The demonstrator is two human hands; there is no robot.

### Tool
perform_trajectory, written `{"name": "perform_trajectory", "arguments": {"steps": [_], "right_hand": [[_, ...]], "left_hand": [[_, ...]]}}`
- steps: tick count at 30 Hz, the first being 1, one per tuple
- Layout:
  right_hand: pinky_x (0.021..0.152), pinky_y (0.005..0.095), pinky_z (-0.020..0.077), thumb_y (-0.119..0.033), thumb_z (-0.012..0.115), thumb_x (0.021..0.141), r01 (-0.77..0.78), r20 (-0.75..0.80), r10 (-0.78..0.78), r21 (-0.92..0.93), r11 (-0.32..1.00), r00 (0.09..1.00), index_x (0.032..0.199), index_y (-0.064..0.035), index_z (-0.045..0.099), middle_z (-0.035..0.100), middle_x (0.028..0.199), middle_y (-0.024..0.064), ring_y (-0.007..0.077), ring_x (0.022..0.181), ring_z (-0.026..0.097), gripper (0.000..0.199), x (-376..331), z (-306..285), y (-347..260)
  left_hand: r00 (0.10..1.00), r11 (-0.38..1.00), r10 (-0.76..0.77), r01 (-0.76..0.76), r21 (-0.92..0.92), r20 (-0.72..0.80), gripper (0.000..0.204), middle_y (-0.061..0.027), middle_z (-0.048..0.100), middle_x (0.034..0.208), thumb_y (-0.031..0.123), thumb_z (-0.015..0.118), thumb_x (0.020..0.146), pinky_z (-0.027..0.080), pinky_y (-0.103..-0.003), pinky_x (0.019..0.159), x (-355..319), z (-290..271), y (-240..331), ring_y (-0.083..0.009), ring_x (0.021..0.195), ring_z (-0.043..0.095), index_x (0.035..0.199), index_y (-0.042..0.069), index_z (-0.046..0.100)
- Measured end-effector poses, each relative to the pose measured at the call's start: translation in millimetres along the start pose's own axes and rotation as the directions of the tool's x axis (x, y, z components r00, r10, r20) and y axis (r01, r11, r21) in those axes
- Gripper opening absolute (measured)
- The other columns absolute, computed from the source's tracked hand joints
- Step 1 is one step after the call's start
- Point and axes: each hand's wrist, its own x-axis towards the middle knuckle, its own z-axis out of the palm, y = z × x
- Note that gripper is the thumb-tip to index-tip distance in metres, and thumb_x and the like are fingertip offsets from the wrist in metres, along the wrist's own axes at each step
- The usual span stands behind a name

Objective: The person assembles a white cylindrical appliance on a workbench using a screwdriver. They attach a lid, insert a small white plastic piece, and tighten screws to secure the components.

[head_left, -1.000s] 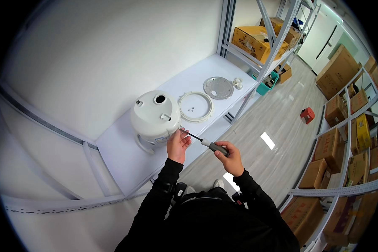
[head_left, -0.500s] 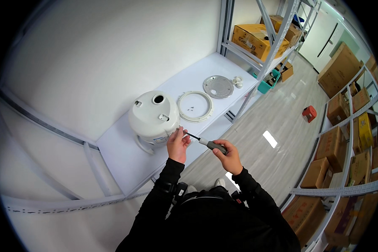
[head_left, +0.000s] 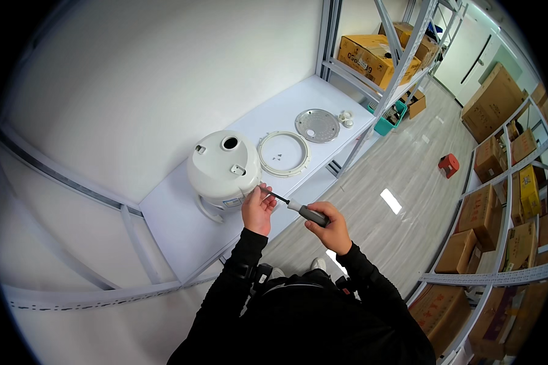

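Screwdriver [head_left: 308, 213], grasped by its grey handle in the right hand [head_left: 335, 229], points its shaft toward ten o'clock, where the thumb and fingertips of the left hand [head_left: 257, 214] gather at the tip; whether they pinch the shaft, I cannot tell. At eleven o'clock from that hand, the round white appliance [head_left: 216, 173] stands on the table [head_left: 176, 234], with a white ring [head_left: 307, 160] beside it at three o'clock and a metal disc [head_left: 321, 125] farther off at two.

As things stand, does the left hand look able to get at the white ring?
Probably yes: the white ring lies beyond the left hand, and nothing seems to stand between them, though that hand is busy at the far end of the screwdriver.
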Motion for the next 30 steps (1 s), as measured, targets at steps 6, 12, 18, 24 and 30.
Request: {"name": "perform_trajectory", "arguments": {"steps": [6,12,18,24,30], "right_hand": [[0.092,0.0318,0.0507,0.003,0.080,0.080,-0.018,0.004,0.018,0.035,0.999,1.000,0.117,-0.0041,0.069,0.064,0.116,0.0079,0.0203,0.107,0.063,0.039,1,-2,1],[0.085,0.0322,0.0543,-0.007,0.079,0.086,-0.120,-0.044,0.116,-0.089,0.989,0.992,0.131,-0.0047,0.060,0.067,0.112,0.0117,0.0184,0.099,0.065,0.050,1,3,-9],[0.085,0.0321,0.0531,-0.014,0.075,0.092,-0.189,0.162,0.204,-0.107,0.976,0.965,0.133,-0.0005,0.057,0.068,0.106,0.0113,0.0162,0.098,0.065,0.047,-2,-1,-8],[0.087,0.0291,0.0498,-0.010,0.075,0.091,0.025,0.019,-0.026,0.052,0.998,0.999,0.125,-0.0027,0.063,0.066,0.110,0.0078,0.0153,0.098,0.063,0.037,3,-4,8],[0.079,0.0285,0.0483,-0.006,0.076,0.088,0.083,0.041,-0.079,-0.109,0.991,0.996,0.127,-0.0046,0.061,0.062,0.109,0.0049,0.0138,0.090,0.059,0.043,14,-13,-2]], "left_hand": [[0.999,1.000,0.023,-0.023,0.006,0.026,0.034,-0.0058,0.065,0.111,0.032,0.056,0.105,0.053,-0.031,0.077,1,0,-5,-0.0138,0.085,0.060,0.125,0.005,0.059],[0.999,1.000,0.022,-0.023,0.012,0.032,0.035,-0.0037,0.064,0.110,0.034,0.057,0.104,0.052,-0.030,0.077,1,1,-5,-0.0122,0.083,0.058,0.125,0.006,0.060],[1.000,1.000,0.006,-0.006,0.027,0.018,0.036,-0.0023,0.063,0.111,0.036,0.057,0.104,0.050,-0.031,0.075,1,2,-6,-0.0120,0.084,0.056,0.125,0.008,0.060],[0.999,0.999,-0.030,0.029,0.032,0.032,0.039,-0.0029,0.062,0.113,0.038,0.051,0.106,0.049,-0.032,0.077,2,5,-3,-0.0135,0.086,0.056,0.129,0.007,0.058],[0.999,1.000,-0.026,0.026,-0.003,0.038,0.041,-0.0035,0.062,0.114,0.038,0.048,0.107,0.048,-0.033,0.078,2,7,-5,-0.0136,0.087,0.055,0.130,0.006,0.056]]}}
